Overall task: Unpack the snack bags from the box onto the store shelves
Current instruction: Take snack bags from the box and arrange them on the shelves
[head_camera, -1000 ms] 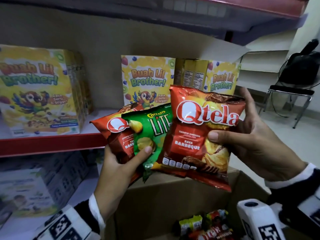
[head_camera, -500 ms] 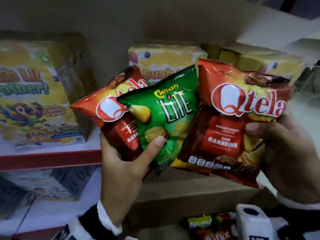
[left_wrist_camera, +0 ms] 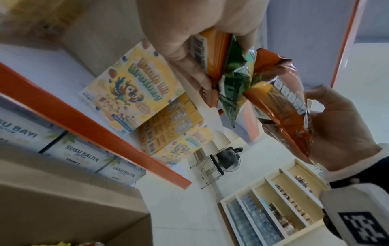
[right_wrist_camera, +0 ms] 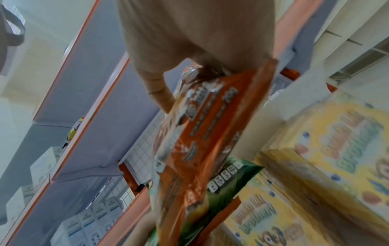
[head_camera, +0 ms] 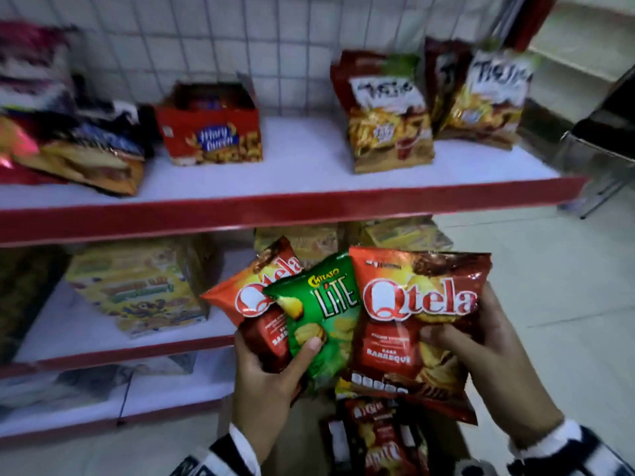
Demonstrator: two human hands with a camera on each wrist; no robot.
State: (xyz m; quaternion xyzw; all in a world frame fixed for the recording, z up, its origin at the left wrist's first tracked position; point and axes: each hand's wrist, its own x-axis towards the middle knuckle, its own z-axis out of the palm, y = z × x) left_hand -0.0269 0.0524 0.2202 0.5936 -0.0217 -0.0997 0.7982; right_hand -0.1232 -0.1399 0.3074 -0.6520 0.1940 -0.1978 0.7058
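My left hand (head_camera: 275, 369) grips two bags by their lower ends: a red Qtela bag (head_camera: 261, 304) and a green Chitato Lite bag (head_camera: 326, 314) fanned in front of it, thumb pressed on the green one. My right hand (head_camera: 481, 352) holds a second red Qtela barbeque bag (head_camera: 412, 324), thumb across its front. All three hang in front of the lower shelf, above the cardboard box (head_camera: 302, 438), where more red bags (head_camera: 378, 438) lie. The left wrist view has the green bag (left_wrist_camera: 233, 81) pinched between orange-red bags (left_wrist_camera: 282, 86). The right wrist view looks along the held bag (right_wrist_camera: 202, 138).
The upper shelf (head_camera: 309, 204), white with a red edge, carries a red Mary Queen box (head_camera: 209, 132), two brown Tic Tac bags (head_camera: 388, 121) and a heap of bags at the left (head_camera: 68, 139). Yellow cereal boxes (head_camera: 137, 290) stand on the shelf below. A chair (head_camera: 604, 139) is at the right.
The view has risen and pulled back, so the upper snack shelf now shows. Both hands keep the same grip on the three bags, which now sit lower in view.
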